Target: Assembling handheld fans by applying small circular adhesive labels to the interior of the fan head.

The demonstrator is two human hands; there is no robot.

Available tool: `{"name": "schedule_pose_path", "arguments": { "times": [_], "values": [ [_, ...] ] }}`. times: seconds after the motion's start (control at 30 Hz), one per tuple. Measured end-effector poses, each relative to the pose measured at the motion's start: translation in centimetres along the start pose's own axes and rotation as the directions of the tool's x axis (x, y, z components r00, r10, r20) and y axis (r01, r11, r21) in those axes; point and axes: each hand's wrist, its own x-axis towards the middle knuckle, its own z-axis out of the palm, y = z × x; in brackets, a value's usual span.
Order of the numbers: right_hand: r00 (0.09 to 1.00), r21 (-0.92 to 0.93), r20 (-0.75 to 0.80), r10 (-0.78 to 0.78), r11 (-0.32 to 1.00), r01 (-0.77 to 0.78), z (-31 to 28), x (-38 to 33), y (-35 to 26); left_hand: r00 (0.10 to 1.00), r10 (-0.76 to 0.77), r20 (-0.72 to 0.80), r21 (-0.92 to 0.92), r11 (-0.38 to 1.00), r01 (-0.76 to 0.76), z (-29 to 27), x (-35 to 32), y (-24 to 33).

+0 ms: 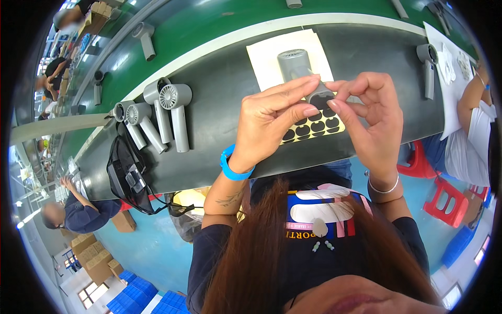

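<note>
A grey handheld fan (294, 63) lies on pale yellow paper, its handle end pointing toward me. My left hand (264, 118) grips that handle between thumb and fingers. Dark round material, apparently a black sticker (320, 99), covers the handle's end face. At its right edge my right hand (374, 112) pinches with thumb and index finger, the other fingers curled. Just below, partly hidden by both hands, is a sheet of round black stickers (317, 126) on a yellow backing.
Several grey fans (180, 118) are grouped on the dark table at the left, beside a black mesh bag (123, 170). Another fan (429, 73) lies at the right. Beyond a pale rail, a green conveyor belt (209, 29) carries more fans. Co-workers sit at both sides; a red stool (444, 201) stands right.
</note>
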Motion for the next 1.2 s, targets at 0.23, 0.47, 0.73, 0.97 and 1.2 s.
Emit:
{"name": "schedule_pose_path", "arguments": {
  "times": [0.23, 0.47, 0.73, 0.97, 1.2],
  "values": [
    [1.000, -0.068, -0.016, -0.007, 0.998, 0.006, -0.2, -0.3, -0.3, 1.000, -0.022, 0.014, -0.016, 1.000, 0.022, 0.5, 0.0, 0.2],
    [0.999, -0.186, 0.006, -0.045, 0.981, 0.045, -0.5, -0.6, -0.1, 0.996, -0.088, -0.017, -0.105, 0.991, 0.086, 1.3, -0.3, 0.5],
    [0.996, -0.272, -0.026, -0.080, 0.960, 0.070, -0.6, -0.7, -0.3, 0.994, -0.111, -0.023, -0.131, 0.986, 0.107, 1.9, -0.4, 0.3],
    [0.998, -0.477, -0.004, -0.066, 0.877, 0.056, -0.6, -0.7, -1.3, 0.995, -0.097, -0.032, -0.081, 0.992, 0.094, 1.6, -0.7, 0.3],
    [0.986, -0.268, 0.166, -0.013, 0.962, 0.057, -0.2, 0.4, 1.3, 0.992, 0.111, 0.054, 0.164, 0.979, -0.119, -0.2, -0.6, -1.5]
  ]
}}
